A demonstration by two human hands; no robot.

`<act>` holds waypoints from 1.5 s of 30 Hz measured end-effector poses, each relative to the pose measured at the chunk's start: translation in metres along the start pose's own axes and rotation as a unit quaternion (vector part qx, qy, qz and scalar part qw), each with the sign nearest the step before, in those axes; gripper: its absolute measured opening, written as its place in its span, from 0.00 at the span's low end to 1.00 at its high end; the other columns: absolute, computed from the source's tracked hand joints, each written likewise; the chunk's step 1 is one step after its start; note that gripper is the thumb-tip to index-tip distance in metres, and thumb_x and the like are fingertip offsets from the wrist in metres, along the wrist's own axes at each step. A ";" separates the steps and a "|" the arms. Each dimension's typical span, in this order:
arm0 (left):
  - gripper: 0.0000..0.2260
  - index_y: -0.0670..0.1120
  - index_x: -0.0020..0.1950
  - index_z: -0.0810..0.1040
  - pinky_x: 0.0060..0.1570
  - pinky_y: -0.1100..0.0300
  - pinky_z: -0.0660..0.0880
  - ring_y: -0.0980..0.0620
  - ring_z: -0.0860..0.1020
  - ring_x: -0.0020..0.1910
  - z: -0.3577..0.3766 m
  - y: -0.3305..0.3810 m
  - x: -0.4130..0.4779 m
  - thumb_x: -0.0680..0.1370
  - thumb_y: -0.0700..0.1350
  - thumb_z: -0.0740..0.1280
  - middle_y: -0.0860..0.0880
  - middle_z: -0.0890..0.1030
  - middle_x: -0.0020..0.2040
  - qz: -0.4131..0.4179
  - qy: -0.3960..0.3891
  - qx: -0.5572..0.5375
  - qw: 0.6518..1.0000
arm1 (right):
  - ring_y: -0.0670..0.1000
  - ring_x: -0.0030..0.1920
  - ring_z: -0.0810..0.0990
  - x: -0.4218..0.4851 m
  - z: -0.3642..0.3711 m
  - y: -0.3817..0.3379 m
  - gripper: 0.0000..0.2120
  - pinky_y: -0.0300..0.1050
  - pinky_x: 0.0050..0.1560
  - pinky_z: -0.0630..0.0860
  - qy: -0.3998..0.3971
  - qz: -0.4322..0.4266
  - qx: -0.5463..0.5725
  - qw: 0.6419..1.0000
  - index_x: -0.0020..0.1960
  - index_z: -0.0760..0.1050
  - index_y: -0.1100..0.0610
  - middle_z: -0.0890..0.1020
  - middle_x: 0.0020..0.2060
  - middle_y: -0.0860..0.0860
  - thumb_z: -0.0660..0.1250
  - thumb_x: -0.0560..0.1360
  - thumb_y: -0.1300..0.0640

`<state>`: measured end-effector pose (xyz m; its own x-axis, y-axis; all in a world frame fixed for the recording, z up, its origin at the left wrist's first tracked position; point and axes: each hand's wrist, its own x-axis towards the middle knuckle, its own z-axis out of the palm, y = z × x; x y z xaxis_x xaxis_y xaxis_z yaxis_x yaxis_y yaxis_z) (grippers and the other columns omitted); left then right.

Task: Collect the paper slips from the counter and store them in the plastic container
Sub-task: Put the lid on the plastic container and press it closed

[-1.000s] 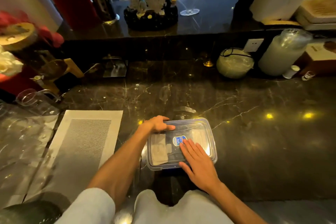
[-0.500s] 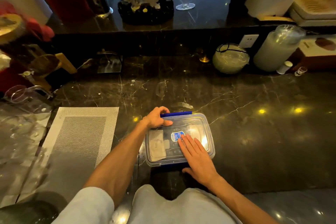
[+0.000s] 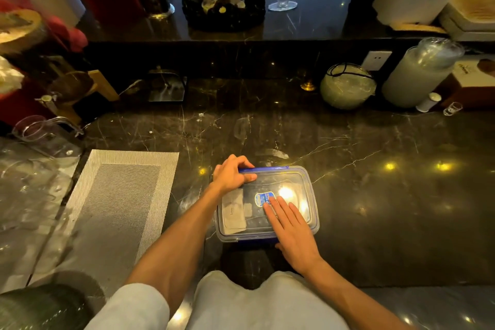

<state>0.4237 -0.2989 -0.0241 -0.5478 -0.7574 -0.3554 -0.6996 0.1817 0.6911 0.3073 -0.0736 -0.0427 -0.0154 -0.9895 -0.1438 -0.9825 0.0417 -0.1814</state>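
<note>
A clear plastic container point(image 3: 302, 185) with a blue-trimmed lid and a blue label sits on the dark marble counter point(image 3: 375, 195) in front of me. Paper slips point(image 3: 234, 213) lie inside it at its left end, seen through the lid. My left hand point(image 3: 231, 174) grips the far left corner, with the thumb on the lid and the fingers curled over the blue clip on the far side. My right hand point(image 3: 290, 228) lies flat on the lid's near right part, fingers spread and pressing down.
A grey woven placemat point(image 3: 117, 201) lies to the left. Glassware point(image 3: 40, 131) stands at the far left. At the back right stand a round glass bowl point(image 3: 347, 87), a tall frosted jar point(image 3: 417, 75) and small shot glasses point(image 3: 452, 108). A raised ledge point(image 3: 308, 24) holds decor behind.
My left hand has curled its fingers over the container's far blue clip, which now shows raised at the rim. My right hand stays flat on the lid.
</note>
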 end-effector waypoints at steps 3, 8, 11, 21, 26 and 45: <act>0.09 0.58 0.51 0.78 0.65 0.43 0.69 0.51 0.76 0.57 0.000 0.000 -0.002 0.73 0.55 0.73 0.53 0.75 0.55 0.006 0.001 0.007 1.000 | 0.58 0.76 0.63 0.000 0.001 -0.001 0.41 0.59 0.72 0.68 0.023 0.006 0.004 1.000 0.77 0.63 0.57 0.66 0.76 0.56 0.77 0.69 0.60; 0.09 0.59 0.51 0.77 0.64 0.44 0.69 0.52 0.75 0.55 0.000 -0.001 -0.005 0.73 0.56 0.72 0.54 0.74 0.53 0.019 0.014 0.018 1.000 | 0.58 0.78 0.57 0.001 0.001 0.001 0.42 0.59 0.75 0.62 0.003 -0.013 0.002 1.000 0.79 0.59 0.57 0.61 0.78 0.56 0.75 0.70 0.58; 0.10 0.58 0.53 0.77 0.64 0.44 0.69 0.52 0.75 0.56 0.001 0.000 -0.006 0.74 0.56 0.72 0.54 0.74 0.54 0.021 0.014 0.016 1.000 | 0.57 0.80 0.42 -0.001 -0.002 0.012 0.44 0.57 0.79 0.47 -0.048 -0.064 -0.009 0.997 0.81 0.45 0.56 0.46 0.80 0.55 0.68 0.75 0.51; 0.11 0.58 0.54 0.78 0.63 0.43 0.72 0.51 0.76 0.57 0.004 -0.003 -0.007 0.74 0.57 0.71 0.52 0.75 0.56 0.017 0.028 0.015 0.999 | 0.45 0.80 0.41 0.002 -0.010 0.046 0.38 0.47 0.80 0.44 -0.068 -0.110 0.055 0.990 0.79 0.42 0.43 0.45 0.80 0.44 0.59 0.78 0.37; 0.11 0.58 0.54 0.78 0.63 0.44 0.73 0.51 0.76 0.58 0.004 -0.003 -0.006 0.74 0.57 0.71 0.52 0.75 0.57 0.013 0.024 0.011 1.000 | 0.46 0.80 0.49 -0.001 -0.001 0.048 0.35 0.48 0.78 0.49 -0.015 -0.110 0.053 0.992 0.80 0.49 0.45 0.54 0.79 0.45 0.53 0.78 0.32; 0.22 0.58 0.72 0.68 0.64 0.47 0.68 0.49 0.74 0.67 -0.004 -0.004 -0.004 0.80 0.62 0.58 0.52 0.75 0.68 0.014 -0.050 0.161 0.986 | 0.50 0.79 0.31 -0.029 0.006 0.017 0.39 0.55 0.76 0.39 0.143 0.210 0.301 0.919 0.80 0.43 0.45 0.38 0.80 0.47 0.60 0.77 0.38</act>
<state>0.4299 -0.2991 -0.0233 -0.6001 -0.6863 -0.4109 -0.7842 0.4034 0.4715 0.2920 -0.0430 -0.0471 -0.5023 -0.8612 -0.0781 -0.6001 0.4122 -0.6855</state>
